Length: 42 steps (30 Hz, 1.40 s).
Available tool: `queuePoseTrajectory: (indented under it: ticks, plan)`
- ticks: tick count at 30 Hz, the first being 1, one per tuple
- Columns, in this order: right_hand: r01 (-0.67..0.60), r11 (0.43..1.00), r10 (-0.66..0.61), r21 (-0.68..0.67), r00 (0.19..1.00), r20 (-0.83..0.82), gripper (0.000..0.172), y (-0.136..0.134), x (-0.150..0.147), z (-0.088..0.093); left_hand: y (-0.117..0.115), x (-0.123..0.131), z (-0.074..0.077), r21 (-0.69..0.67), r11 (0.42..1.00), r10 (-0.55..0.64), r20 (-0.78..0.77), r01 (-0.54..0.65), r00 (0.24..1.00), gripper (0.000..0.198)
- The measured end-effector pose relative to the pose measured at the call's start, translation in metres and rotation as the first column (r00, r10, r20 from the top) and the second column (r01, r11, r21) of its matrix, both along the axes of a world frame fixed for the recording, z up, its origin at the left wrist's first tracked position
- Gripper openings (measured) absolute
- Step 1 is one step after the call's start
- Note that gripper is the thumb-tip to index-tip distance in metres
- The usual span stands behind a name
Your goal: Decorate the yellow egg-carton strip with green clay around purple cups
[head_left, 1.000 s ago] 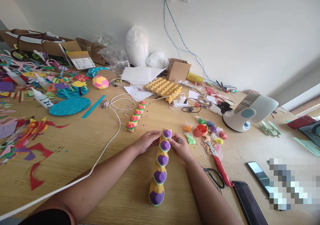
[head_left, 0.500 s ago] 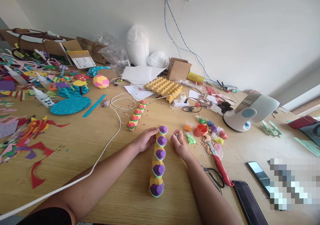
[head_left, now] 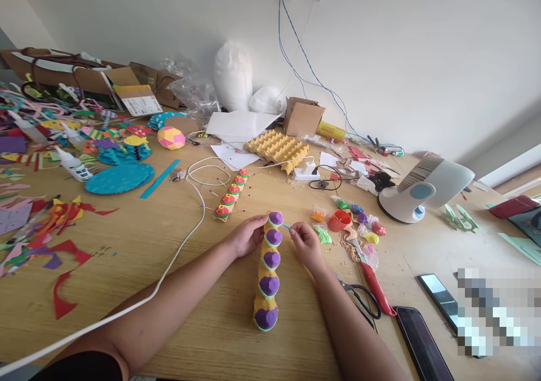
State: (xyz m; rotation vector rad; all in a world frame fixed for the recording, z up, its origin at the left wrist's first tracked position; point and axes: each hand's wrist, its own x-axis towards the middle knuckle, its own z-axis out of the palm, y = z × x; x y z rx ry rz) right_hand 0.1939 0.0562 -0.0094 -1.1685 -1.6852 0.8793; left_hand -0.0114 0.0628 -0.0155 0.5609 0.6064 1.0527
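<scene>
A long yellow egg-carton strip (head_left: 269, 275) with several purple domes edged in light green lies lengthwise before me. My left hand (head_left: 250, 235) grips its far end from the left. On the other side, my right hand (head_left: 305, 242) pinches a thin blue stick (head_left: 287, 227), whose tip points at the farthest dome; I cannot tell if it touches. Farther back on the left rests a second strip (head_left: 231, 195) with red and green domes, yellow loops and thin side sticks.
Right of my hands are a red cup (head_left: 339, 220), small bags of coloured clay, a red-handled knife (head_left: 377, 288), black scissors (head_left: 366, 301) and phones. A white cable (head_left: 175, 252) crosses the left side. A fan (head_left: 422, 189) stands at the right.
My right hand has turned slightly, and the blue stick now shows, reaching left toward the strip's far end. My left hand has stayed in place.
</scene>
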Motion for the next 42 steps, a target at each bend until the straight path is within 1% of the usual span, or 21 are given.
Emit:
queuePoseTrajectory:
  ticks: [5,10,14,22,30,33,36,38,42]
  plan:
    - [0.026,0.996,-0.038,0.087,0.988,0.148,0.018,-0.0043,-0.0013,0.0012,0.0001,0.0015,-0.0010,0.021,0.999,-0.039,-0.023,0.039,0.999,0.019]
    - [-0.007,0.987,-0.032,0.162,0.971,0.238,0.017,-0.0052,-0.0007,0.0029,-0.0005,0.0019,-0.0023,0.061,0.995,-0.075,-0.056,0.078,0.996,0.025]
    - [-0.010,0.983,-0.045,0.185,0.956,0.289,0.018,-0.0061,-0.0009,0.0052,-0.0021,0.0027,-0.0005,0.067,0.993,-0.088,-0.080,0.093,0.993,0.028]
    - [0.011,0.984,-0.059,0.176,0.961,0.271,0.021,-0.0046,-0.0005,0.0030,-0.0035,0.0036,0.0021,0.067,0.993,-0.094,-0.086,0.100,0.992,0.028]
    - [0.042,0.992,-0.067,0.116,0.973,0.219,0.021,-0.0045,-0.0029,0.0024,-0.0034,0.0041,0.0019,0.069,0.993,-0.092,-0.097,0.099,0.991,0.027]
    - [0.049,0.996,-0.057,0.070,0.990,0.125,0.023,-0.0062,-0.0032,0.0049,-0.0028,0.0039,0.0007,0.046,0.995,-0.079,-0.082,0.083,0.994,0.028]
    - [0.103,0.994,-0.104,0.031,0.994,0.032,0.029,-0.0065,-0.0008,0.0073,-0.0016,0.0033,-0.0007,0.017,0.999,-0.038,-0.069,0.039,0.997,0.028]
    - [0.113,0.992,-0.115,0.050,0.992,0.041,0.029,-0.0054,0.0012,0.0072,-0.0009,0.0028,-0.0010,0.002,1.000,-0.025,-0.060,0.025,0.998,0.027]
    - [0.037,0.985,-0.063,0.171,0.986,0.152,0.022,-0.0029,0.0016,0.0038,-0.0007,0.0019,0.0004,-0.006,0.999,-0.044,-0.042,0.043,0.998,0.027]
